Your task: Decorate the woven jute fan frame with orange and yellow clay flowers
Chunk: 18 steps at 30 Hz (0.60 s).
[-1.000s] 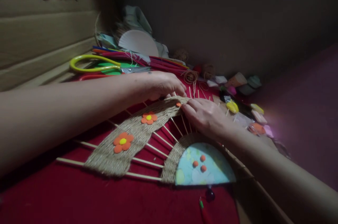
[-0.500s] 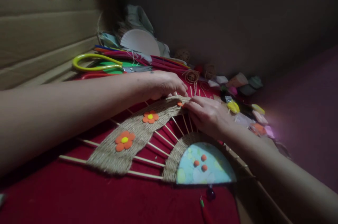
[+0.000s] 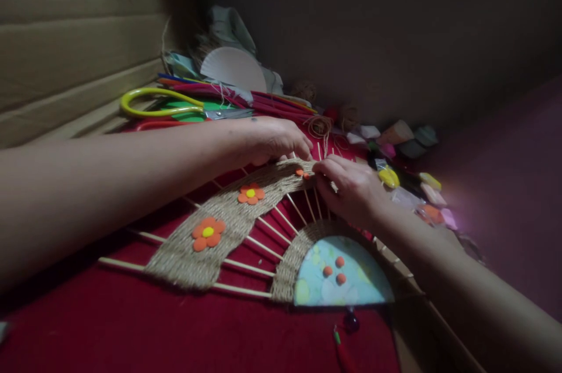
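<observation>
Centrally, the woven jute band [image 3: 228, 218] lay on red cloth [image 3: 132, 326] | left hand [image 3: 274, 140] — fingers curled, pressing its top edge | right hand [image 3: 351, 188] — fingertips pinching twine beside the sticks | no legible writing | scissors [image 3: 167, 105] upper left.

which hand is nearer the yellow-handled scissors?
Left. The left hand lies just in front of the scissors, resting on the woven jute band. The right hand is farther off to the right, fingers at the band's top edge.
</observation>
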Each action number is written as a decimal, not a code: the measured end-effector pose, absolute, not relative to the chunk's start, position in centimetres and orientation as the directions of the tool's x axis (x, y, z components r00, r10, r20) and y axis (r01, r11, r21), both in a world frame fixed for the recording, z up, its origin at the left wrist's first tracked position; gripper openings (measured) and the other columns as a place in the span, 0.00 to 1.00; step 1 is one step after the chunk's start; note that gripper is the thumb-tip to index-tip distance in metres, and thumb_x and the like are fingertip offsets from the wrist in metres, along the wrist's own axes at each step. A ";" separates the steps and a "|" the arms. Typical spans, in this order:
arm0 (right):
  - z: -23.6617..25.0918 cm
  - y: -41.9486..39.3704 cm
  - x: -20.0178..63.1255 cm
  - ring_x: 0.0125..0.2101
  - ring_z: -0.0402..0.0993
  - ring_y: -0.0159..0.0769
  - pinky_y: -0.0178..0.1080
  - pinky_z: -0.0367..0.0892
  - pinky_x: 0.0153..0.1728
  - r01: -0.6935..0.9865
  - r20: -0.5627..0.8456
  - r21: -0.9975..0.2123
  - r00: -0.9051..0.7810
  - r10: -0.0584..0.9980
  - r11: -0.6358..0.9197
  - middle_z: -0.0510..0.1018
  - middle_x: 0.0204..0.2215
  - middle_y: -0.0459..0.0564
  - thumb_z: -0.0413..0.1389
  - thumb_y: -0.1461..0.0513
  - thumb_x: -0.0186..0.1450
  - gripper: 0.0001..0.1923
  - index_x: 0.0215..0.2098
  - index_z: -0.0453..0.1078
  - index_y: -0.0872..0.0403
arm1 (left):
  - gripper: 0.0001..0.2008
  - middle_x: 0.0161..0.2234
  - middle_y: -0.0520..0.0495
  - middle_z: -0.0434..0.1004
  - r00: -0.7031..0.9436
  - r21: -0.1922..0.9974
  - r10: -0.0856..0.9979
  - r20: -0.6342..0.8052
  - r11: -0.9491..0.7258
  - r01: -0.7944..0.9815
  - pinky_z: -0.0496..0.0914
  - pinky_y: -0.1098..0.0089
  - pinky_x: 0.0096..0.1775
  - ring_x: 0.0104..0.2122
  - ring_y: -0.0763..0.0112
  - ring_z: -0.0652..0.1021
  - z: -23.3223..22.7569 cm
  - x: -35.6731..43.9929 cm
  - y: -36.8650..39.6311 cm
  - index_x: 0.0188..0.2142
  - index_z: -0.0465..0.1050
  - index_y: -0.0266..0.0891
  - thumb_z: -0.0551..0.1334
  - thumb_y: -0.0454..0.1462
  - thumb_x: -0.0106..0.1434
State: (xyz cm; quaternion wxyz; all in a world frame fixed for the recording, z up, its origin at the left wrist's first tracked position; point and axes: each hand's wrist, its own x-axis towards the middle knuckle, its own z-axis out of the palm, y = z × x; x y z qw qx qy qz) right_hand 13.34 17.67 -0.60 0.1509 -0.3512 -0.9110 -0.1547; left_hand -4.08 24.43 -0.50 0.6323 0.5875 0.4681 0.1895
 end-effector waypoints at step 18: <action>0.6 8.2 16.7 0.31 0.70 0.27 0.32 0.67 0.29 0.702 0.023 -0.494 -0.580 0.815 0.513 0.73 0.32 0.46 0.50 0.66 0.67 0.09 0.39 0.72 0.51 | 0.24 0.29 0.50 0.76 0.494 0.891 0.766 -0.411 0.222 0.397 0.69 0.68 0.36 0.36 0.61 0.77 0.2 -4.1 24.3 0.48 0.71 0.44 0.66 0.33 0.50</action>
